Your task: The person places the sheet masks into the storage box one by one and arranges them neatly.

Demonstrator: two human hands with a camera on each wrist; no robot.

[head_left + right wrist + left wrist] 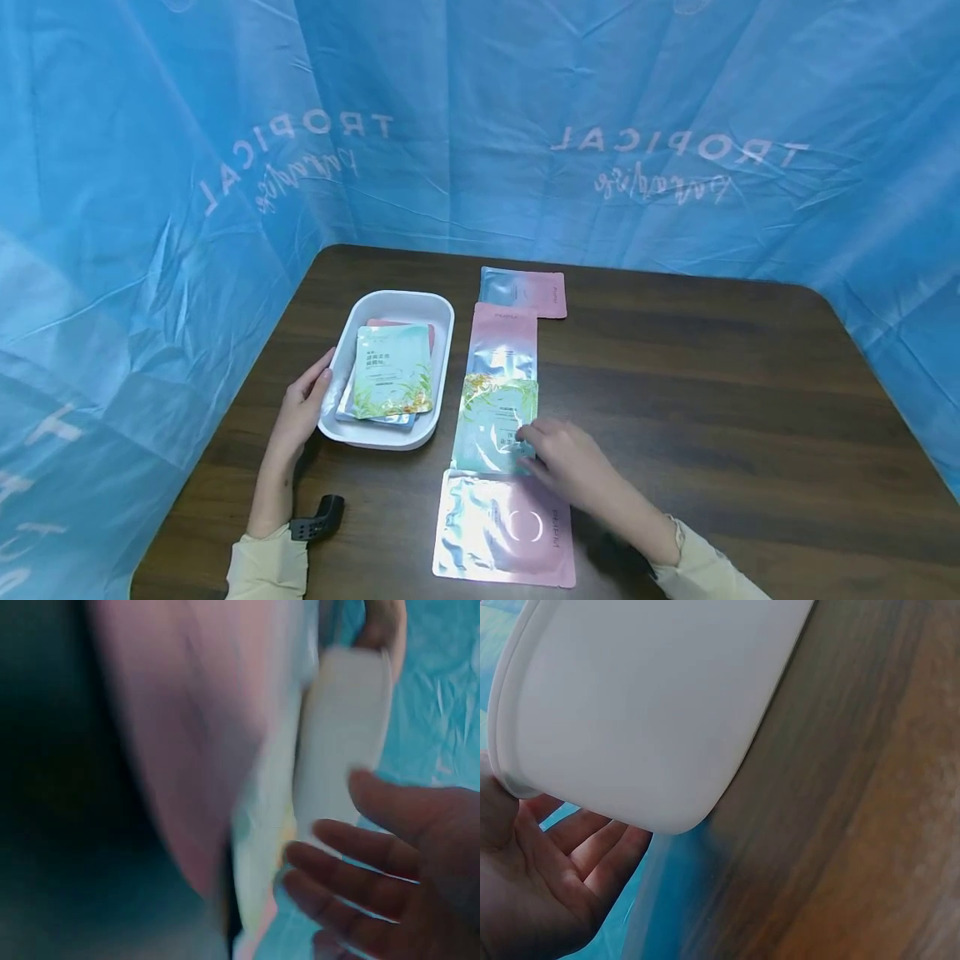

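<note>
A white plastic tub [335,417] stands on the left of the table, with several flat sachets inside and a green one [393,371] on top. My left hand [300,408] rests against the tub's outer left side, its fingers mostly straight in the left wrist view. Right of the tub, flat sachets form a column: a pink and blue one [536,293] at the far end, a pink and silver one [504,337], a green one [491,425] and a larger pink and silver one [495,529]. Over the green sachet's right edge is my right hand [573,462], fingers loosely bent, holding nothing.
The dark wooden table [712,400] extends to the right of the sachets. A blue printed sheet [487,125] hangs behind and at the sides. A black wrist device [318,518] is at my left sleeve.
</note>
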